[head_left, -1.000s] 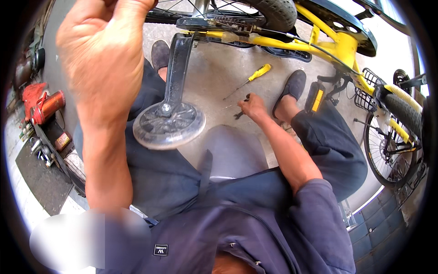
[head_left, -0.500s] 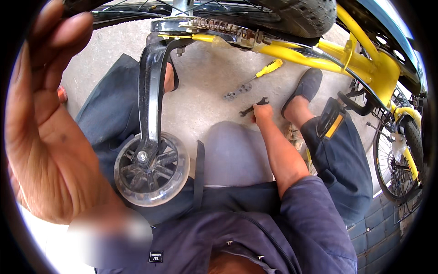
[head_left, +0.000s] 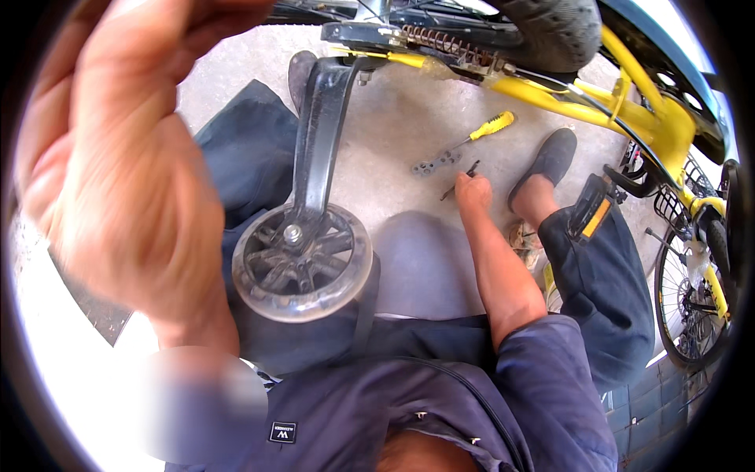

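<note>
My left hand, large and blurred at the upper left, has its fingers curled toward the bicycle at the top edge; what they hold, if anything, is out of sight. Lower and further right, my right hand grips a dark double-ended wrench just above the floor. A yellow-handled screwdriver lies beyond it beside a flat metal plate with holes. A training wheel with clear tyre hangs from a black bracket on the yellow bicycle frame.
The bicycle's tyre and pedal overhang my legs. My shoe rests on the concrete floor. Another bicycle with a black basket stands at the right edge, over dark tiles.
My left hand has swung down and left, then back rightward with its back showing again. The bicycle and training wheel shift in view. My right hand still has the wrench.
</note>
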`<state>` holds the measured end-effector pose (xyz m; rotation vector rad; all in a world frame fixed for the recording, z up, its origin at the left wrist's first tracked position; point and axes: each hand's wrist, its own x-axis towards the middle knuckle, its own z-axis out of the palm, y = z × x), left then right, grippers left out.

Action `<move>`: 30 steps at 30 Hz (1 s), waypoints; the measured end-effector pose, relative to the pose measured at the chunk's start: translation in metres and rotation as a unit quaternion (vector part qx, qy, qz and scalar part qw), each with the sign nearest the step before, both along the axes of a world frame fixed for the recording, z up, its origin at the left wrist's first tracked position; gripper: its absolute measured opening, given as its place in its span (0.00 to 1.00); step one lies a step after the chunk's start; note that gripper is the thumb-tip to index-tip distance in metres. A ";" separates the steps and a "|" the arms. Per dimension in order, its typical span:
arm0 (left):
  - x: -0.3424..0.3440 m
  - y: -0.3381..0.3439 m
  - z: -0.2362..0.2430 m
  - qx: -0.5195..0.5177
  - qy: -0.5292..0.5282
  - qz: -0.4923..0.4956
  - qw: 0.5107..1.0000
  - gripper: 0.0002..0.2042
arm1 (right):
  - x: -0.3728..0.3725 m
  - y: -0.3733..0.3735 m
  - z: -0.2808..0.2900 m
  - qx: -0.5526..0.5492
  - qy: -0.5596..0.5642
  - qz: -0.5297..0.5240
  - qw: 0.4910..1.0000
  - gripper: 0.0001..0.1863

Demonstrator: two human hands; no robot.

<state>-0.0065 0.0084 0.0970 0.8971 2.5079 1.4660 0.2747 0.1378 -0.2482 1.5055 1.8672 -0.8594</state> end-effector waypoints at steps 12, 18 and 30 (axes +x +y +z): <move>0.000 0.055 -0.006 0.219 -0.002 0.118 0.969 0.04 | -0.128 0.027 0.121 -0.251 0.279 0.148 0.915 0.23; -0.017 0.078 0.015 0.080 0.106 0.112 0.985 0.06 | -0.144 0.053 0.183 -0.089 0.342 0.351 0.867 0.16; -0.036 0.068 -0.012 -0.104 0.157 0.025 0.982 0.12 | -0.143 0.032 0.180 0.030 0.418 0.320 0.850 0.12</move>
